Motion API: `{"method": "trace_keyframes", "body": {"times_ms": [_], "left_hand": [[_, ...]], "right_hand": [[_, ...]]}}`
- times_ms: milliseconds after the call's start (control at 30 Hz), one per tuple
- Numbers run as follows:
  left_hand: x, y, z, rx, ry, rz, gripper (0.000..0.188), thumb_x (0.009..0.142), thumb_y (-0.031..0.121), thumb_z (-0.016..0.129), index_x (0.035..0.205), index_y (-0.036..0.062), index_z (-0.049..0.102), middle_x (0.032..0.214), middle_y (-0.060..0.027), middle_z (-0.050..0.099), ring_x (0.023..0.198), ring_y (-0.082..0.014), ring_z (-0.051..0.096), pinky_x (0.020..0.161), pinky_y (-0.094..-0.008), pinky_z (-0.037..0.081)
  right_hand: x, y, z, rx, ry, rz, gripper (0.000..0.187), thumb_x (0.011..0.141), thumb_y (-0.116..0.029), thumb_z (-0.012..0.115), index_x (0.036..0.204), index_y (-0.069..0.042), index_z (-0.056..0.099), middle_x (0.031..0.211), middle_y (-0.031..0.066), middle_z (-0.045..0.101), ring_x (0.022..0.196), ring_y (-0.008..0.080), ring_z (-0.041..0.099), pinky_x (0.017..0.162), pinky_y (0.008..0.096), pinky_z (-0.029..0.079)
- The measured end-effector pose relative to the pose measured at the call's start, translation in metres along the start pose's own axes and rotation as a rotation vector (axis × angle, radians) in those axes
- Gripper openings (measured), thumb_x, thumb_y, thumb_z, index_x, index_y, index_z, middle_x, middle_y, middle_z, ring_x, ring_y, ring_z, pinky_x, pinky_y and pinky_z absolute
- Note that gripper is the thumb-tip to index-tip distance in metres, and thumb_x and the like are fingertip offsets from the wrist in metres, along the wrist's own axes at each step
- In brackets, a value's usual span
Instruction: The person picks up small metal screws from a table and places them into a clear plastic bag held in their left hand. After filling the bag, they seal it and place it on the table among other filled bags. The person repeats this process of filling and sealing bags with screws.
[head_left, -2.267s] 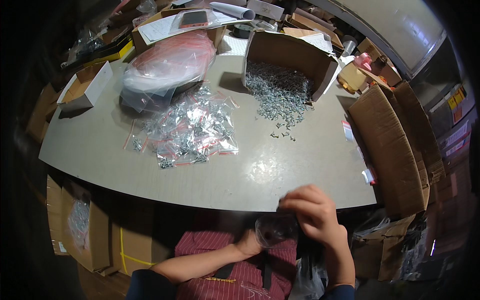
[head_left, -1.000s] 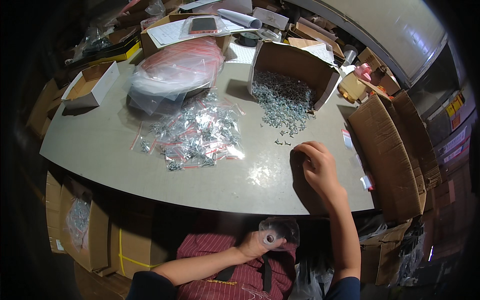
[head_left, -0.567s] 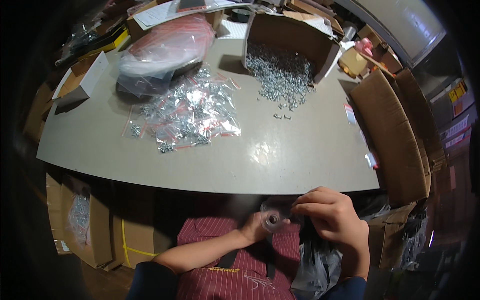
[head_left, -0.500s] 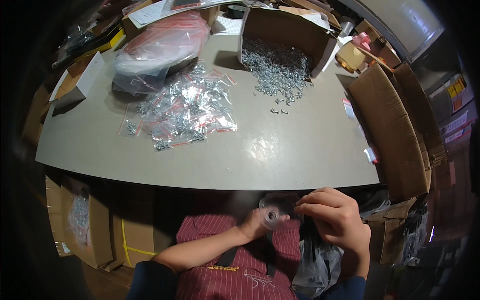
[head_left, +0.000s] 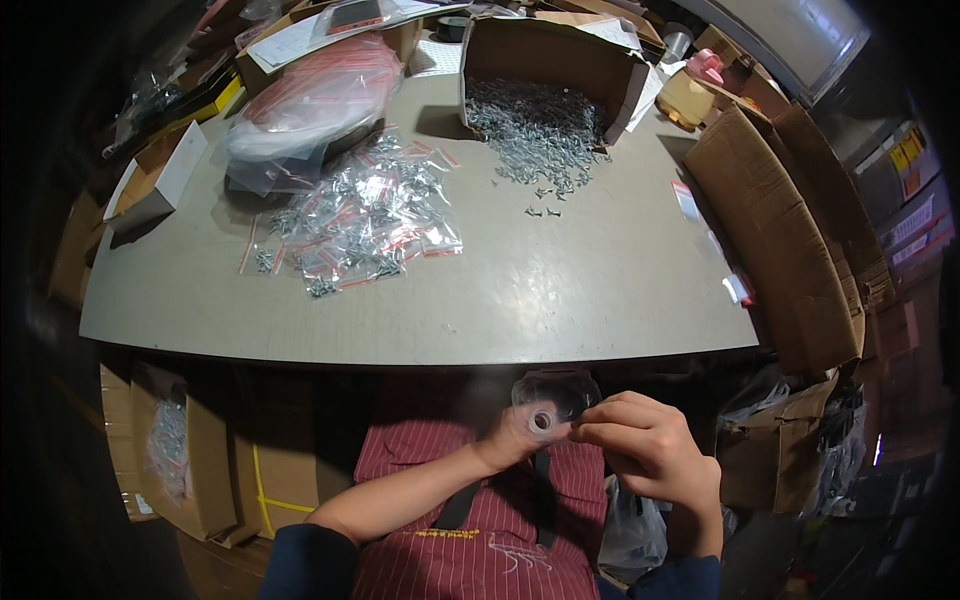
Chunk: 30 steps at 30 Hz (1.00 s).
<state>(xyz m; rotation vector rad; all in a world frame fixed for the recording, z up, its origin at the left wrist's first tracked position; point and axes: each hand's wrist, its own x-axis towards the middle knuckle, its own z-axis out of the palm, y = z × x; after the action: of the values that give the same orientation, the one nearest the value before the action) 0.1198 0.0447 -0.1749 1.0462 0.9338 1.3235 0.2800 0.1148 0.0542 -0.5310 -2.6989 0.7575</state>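
Note:
In front of my lap, below the table's near edge, my left hand (head_left: 512,437) is closed round a clear plastic piece (head_left: 562,392). It looks wide and hollow, with a round ring-like neck facing me. My right hand (head_left: 645,440) is at the right side of this piece, its fingers bent and pinched together by the rim. Whatever is between those fingertips is hidden. On the table lies a heap of small clear zip bags (head_left: 370,215) with screws in them. Loose silver screws (head_left: 540,130) spill out of a cardboard box (head_left: 550,55) lying on its side.
A stack of larger clear bags (head_left: 315,105) with red edges stands behind the heap. A small white open box (head_left: 155,180) is at the left. Tall cardboard (head_left: 770,230) borders the table (head_left: 560,300) on the right. Below left, an open carton (head_left: 205,460) holds bagged screws.
My right hand has moved left, closer to the clear plastic piece. My left hand with the piece has risen slightly, and more of its clear body shows. The whole view has shifted a little.

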Motion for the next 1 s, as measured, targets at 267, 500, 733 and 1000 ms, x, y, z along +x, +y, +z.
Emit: {"method": "trace_keyframes", "body": {"times_ms": [267, 500, 733, 1000], "left_hand": [[-0.032, 0.036, -0.019, 0.041, -0.336, -0.191, 0.030, 0.088, 0.027, 0.091, 0.092, 0.0059, 0.071, 0.078, 0.0008, 0.065, 0.075, -0.0087, 0.059, 0.070, -0.0314, 0.051], [-0.057, 0.100, -0.025, -0.212, -0.471, -0.155, 0.069, 0.071, 0.042, 0.103, 0.115, 0.0011, 0.070, 0.102, -0.0032, 0.071, 0.094, -0.0141, 0.067, 0.082, -0.0309, 0.056], [-0.044, 0.158, -0.021, 0.546, -0.127, 0.334, 0.063, 0.085, 0.039, 0.092, 0.126, -0.0015, 0.066, 0.111, -0.0185, 0.074, 0.097, -0.0345, 0.075, 0.085, -0.0395, 0.060], [-0.034, 0.201, -0.020, 0.659, 0.017, 0.516, 0.017, 0.084, -0.003, 0.077, 0.101, -0.0032, 0.071, 0.094, -0.0158, 0.073, 0.080, -0.0283, 0.072, 0.072, -0.0349, 0.058]], "right_hand": [[-0.011, -0.008, 0.011, 0.131, 0.158, -0.050, 0.035, 0.070, 0.003, 0.074, 0.105, 0.001, 0.075, 0.109, 0.0162, 0.072, 0.100, 0.0368, 0.072, 0.084, 0.0414, 0.060], [-0.006, -0.035, 0.052, 0.153, 0.022, -0.168, 0.029, 0.079, -0.014, 0.079, 0.104, 0.001, 0.075, 0.149, 0.0242, 0.058, 0.142, 0.0470, 0.051, 0.114, 0.0587, 0.046], [0.001, -0.040, 0.046, 0.069, 0.293, -0.100, 0.026, 0.083, -0.001, 0.079, 0.107, 0.003, 0.070, 0.119, 0.0191, 0.069, 0.107, 0.0384, 0.069, 0.089, 0.0441, 0.057], [0.003, -0.045, 0.039, 0.255, 0.375, 0.028, 0.029, 0.088, 0.005, 0.080, 0.114, 0.002, 0.070, 0.097, 0.0165, 0.074, 0.081, 0.0290, 0.075, 0.070, 0.0349, 0.060]]}}
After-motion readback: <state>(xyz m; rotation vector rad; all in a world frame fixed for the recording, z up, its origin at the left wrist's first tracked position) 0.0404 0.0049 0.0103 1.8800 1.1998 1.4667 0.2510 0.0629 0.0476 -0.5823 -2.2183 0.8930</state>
